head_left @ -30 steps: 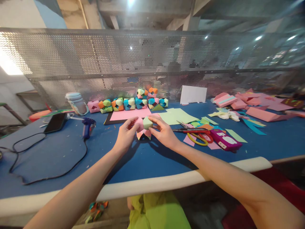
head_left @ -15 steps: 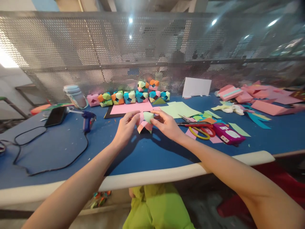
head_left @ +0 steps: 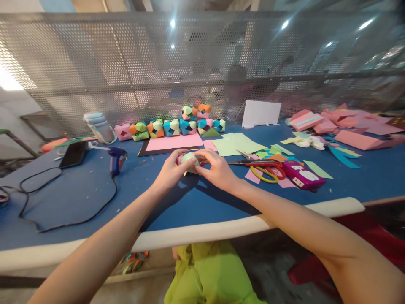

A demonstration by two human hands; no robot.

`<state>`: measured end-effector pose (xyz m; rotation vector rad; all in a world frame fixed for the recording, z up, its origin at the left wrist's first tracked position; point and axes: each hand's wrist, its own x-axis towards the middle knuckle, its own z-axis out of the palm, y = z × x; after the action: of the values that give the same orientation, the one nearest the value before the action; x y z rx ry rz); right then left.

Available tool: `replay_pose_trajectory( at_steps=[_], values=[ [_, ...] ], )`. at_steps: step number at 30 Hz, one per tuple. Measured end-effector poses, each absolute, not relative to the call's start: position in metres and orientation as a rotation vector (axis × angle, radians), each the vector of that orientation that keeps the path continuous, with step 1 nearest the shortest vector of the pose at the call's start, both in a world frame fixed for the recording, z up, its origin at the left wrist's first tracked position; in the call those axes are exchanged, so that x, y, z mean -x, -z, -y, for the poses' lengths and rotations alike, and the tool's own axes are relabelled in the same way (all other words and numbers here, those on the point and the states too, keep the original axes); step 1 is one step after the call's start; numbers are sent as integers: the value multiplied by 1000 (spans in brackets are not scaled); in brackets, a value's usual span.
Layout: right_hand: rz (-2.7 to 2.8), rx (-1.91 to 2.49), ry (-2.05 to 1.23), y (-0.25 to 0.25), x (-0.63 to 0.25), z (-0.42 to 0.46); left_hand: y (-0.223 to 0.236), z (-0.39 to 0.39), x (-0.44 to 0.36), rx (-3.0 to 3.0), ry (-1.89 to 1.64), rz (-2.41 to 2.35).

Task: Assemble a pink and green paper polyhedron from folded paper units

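Observation:
Between my two hands is a folded paper ball (head_left: 190, 158) in pale green and pink, held just over the blue table. My left hand (head_left: 173, 167) grips its left side, with the thumb across the front. On the right, my right hand (head_left: 215, 167) pinches the ball with thumb and fingers. The fingers cover much of the ball, and its underside is partly hidden. Behind it lies a pink paper sheet (head_left: 174, 142) on a black board. A row of finished-looking paper balls (head_left: 171, 128) in mixed colours stands further back, with two more stacked on top.
Scissors (head_left: 268, 172), a purple packet (head_left: 303, 175) and paper scraps lie to the right, near green sheets (head_left: 238, 145). Pink folded paper (head_left: 357, 126) is heaped far right. At left are a blue glue gun (head_left: 117, 160) with its cord, a phone (head_left: 74, 154) and a bottle (head_left: 99, 128).
The ball has turned in my hands, and its pointed lower flaps show less now. My left thumb has moved across its front, and both hands have closed in around it.

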<state>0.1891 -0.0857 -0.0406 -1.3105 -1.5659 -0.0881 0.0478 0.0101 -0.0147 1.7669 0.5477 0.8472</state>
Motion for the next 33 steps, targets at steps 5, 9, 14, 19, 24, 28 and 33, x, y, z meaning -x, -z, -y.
replay_pose_trajectory(
  at_steps=[5, 9, 14, 19, 24, 28, 33],
  values=[
    [1643, 1246, 56, 37, -184, 90, 9, -6, -47, -1784, -802, -571],
    [1659, 1271, 66, 31, -190, 93, 8, -12, -45, -1711, -794, -574],
    [1609, 1445, 277, 30, -220, 78, 1, -28, -43, -1453, -885, -468],
    [2133, 1539, 382, 39, -236, 53, -4, -38, -42, -1281, -867, -351],
    [2421, 1511, 286, 46, -228, 48, 0, -43, -42, -1067, -784, -406],
    [2337, 1583, 212, 46, -225, 59, 0, -43, -41, -897, -775, -412],
    [2225, 1676, 89, 44, -227, 68, 0, -41, -41, -836, -771, -393]
  ],
)
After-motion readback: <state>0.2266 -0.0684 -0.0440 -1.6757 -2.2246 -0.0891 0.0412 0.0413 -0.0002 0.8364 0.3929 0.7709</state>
